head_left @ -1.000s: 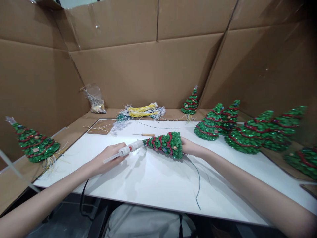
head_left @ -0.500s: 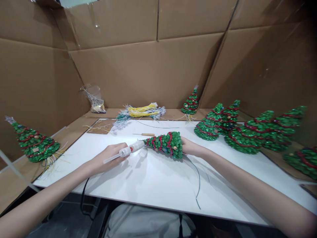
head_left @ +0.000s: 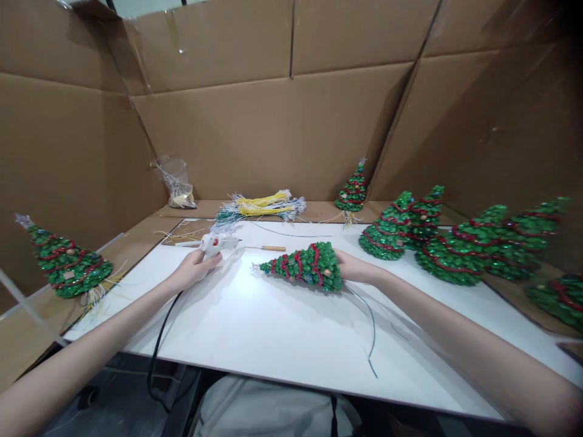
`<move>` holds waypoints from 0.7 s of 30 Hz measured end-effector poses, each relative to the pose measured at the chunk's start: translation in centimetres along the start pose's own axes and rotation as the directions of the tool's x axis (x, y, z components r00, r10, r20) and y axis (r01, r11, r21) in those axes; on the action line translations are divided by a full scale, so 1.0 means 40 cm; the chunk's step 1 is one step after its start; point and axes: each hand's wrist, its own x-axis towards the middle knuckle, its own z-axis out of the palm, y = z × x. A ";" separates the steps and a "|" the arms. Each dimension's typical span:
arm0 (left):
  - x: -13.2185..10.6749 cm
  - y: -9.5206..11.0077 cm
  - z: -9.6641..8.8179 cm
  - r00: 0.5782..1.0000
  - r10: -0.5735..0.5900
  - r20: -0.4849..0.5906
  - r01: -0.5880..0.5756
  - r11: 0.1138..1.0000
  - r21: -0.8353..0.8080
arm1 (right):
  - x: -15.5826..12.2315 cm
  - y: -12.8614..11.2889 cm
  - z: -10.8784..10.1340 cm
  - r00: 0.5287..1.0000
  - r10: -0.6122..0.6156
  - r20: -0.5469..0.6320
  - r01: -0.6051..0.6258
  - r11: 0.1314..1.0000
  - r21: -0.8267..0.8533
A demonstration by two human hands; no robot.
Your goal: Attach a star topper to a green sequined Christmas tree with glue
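The left hand [head_left: 194, 269], still gripping the glue gun [head_left: 213, 244], had drawn left off the tree [head_left: 305, 265]; the right hand [head_left: 353, 267] clasped its base.

Brown cardboard walls [head_left: 282, 127] on three sides, creased and seamed, closing in a white worktop [head_left: 273, 328]. Cardboard ledge [head_left: 136, 237] along the far and left edges. Dim, even light; dark floor [head_left: 113, 406] below the near edge.

A cluster of finished trees [head_left: 455, 246] is seen at right; one tree [head_left: 64, 262] is laid far left. Wire bundles [head_left: 259, 205] are heaped at the back; a plastic bag [head_left: 175, 182] is propped beside them.
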 end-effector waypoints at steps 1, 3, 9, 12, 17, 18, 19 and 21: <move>0.009 -0.015 0.007 0.999 -0.045 -0.013 0.045 0.999 -0.014 | 0.001 0.002 -0.002 1.000 -0.007 0.009 0.007 1.000 0.008; 0.023 -0.045 0.021 0.994 -0.102 -0.034 0.101 0.994 -0.043 | 0.004 0.007 -0.004 1.000 -0.013 0.011 0.012 1.000 0.022; 0.039 -0.093 0.041 0.990 -0.117 -0.082 0.115 0.993 -0.031 | 0.003 0.013 -0.002 1.000 -0.014 -0.020 0.014 1.000 0.006; 0.031 -0.083 0.030 0.997 -0.059 -0.055 0.063 0.996 0.066 | 0.001 0.011 -0.002 1.000 -0.023 -0.019 0.023 1.000 -0.005; -0.016 -0.037 -0.004 0.995 0.079 -0.065 -0.052 0.938 0.342 | 0.000 0.011 -0.001 0.999 -0.028 -0.021 0.028 1.000 0.008; -0.031 -0.029 -0.012 0.991 0.118 -0.069 -0.083 0.920 0.384 | 0.000 0.012 0.000 0.999 -0.025 -0.028 0.026 1.000 0.011; -0.047 -0.023 -0.019 0.984 0.160 -0.082 -0.112 0.903 0.414 | 0.000 0.014 0.002 0.999 -0.020 -0.036 0.020 1.000 0.014; -0.083 -0.016 -0.033 0.966 0.221 -0.135 -0.138 0.881 0.453 | 0.000 0.020 0.005 0.998 0.001 -0.059 0.000 1.000 0.019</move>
